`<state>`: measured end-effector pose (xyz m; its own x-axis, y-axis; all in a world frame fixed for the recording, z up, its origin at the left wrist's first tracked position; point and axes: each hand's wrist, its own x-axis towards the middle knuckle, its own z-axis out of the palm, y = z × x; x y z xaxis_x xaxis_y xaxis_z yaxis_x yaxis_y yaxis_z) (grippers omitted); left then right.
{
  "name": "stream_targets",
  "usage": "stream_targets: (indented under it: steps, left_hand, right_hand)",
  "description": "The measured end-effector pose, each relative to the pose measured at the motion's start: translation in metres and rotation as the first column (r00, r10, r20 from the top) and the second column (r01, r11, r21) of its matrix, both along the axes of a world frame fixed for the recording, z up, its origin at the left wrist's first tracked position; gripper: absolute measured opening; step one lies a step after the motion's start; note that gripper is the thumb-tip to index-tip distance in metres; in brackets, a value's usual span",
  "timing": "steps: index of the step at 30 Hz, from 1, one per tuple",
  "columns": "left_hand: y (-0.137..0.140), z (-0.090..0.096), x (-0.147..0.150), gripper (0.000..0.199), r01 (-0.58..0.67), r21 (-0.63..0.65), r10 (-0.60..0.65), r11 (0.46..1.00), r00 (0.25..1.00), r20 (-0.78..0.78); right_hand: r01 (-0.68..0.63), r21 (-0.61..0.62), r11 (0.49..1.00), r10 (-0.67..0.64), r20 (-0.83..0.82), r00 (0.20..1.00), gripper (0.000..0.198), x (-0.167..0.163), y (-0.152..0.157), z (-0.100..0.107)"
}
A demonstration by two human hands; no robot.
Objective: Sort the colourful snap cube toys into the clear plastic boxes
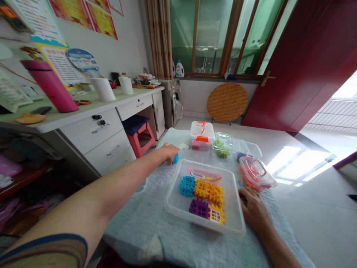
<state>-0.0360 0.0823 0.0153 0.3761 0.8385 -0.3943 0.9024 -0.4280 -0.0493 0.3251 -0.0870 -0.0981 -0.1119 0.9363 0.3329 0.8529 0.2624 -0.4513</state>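
My left hand (168, 152) reaches across to the far left part of the cloth-covered table. Its thumb and fingers are around a blue plastic block (175, 159), which the hand partly hides. Beside the right wall of a clear plastic box (178, 208), my right hand (251, 204) rests with fingers curled. A dark spot shows by its fingertips, and I cannot make out what it is. Inside the box lie blue interlocking blocks (187, 186), orange-yellow ones (208, 190), a purple one (199, 209) and a yellow one with a white window grid (216, 214).
Farther back stand a lidded box with orange clasps (202, 136), a container with green blocks (221, 149) and one with dark blue pieces (244, 156). A lidded box of red pieces (255, 173) sits near my right hand. Left is a desk (111, 108) with a stool (139, 136).
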Motion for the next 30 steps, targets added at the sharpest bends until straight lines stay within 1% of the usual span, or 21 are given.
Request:
stream_targets:
  steps: [3, 9, 15, 21, 24, 26, 28, 30]
  left_hand:
    - [0.007, -0.007, 0.002, 0.082, -0.006, -0.022, 0.004, 1.000, 0.998, -0.070]
    - [0.010, -0.012, 0.005, 0.059, 0.026, -0.019, -0.028, 0.999, 0.992, -0.120]
    - [0.013, -0.014, 0.005, 0.060, 0.035, -0.003, -0.035, 0.999, 0.993, -0.115]
    - [0.012, -0.013, 0.007, 0.061, 0.032, 0.022, -0.030, 0.999, 0.995, -0.094]
    - [0.011, -0.004, 0.006, 0.060, 0.032, 0.033, -0.029, 0.999, 0.995, -0.091]
    - [0.011, 0.007, 0.004, 0.058, 0.036, 0.044, -0.032, 0.998, 0.996, -0.085]
    - [0.011, 0.024, 0.002, 0.055, 0.042, 0.061, -0.038, 0.997, 0.997, -0.073]
    - [0.010, 0.045, 0.002, 0.053, 0.052, 0.087, -0.048, 0.995, 0.998, -0.050]
  right_hand:
    - [-0.001, -0.006, 1.000, 0.001, -0.009, 1.000, 0.011, 0.000, 0.000, 0.000]
    - [0.004, -0.006, 1.000, -0.004, -0.020, 1.000, 0.012, -0.001, 0.000, 0.001]
    - [0.013, -0.020, 1.000, -0.013, -0.001, 1.000, 0.011, -0.002, -0.001, 0.003]
    - [0.010, -0.004, 1.000, -0.010, 0.002, 1.000, 0.011, -0.002, -0.001, 0.003]
    - [0.014, 0.004, 1.000, -0.014, 0.003, 1.000, 0.011, -0.002, -0.001, 0.003]
    - [0.018, 0.010, 1.000, -0.018, 0.004, 1.000, 0.012, -0.003, -0.001, 0.004]
    - [0.019, 0.015, 1.000, -0.019, 0.006, 1.000, 0.012, -0.003, -0.001, 0.004]
    - [0.017, 0.018, 1.000, -0.017, 0.006, 1.000, 0.013, -0.003, -0.001, 0.004]
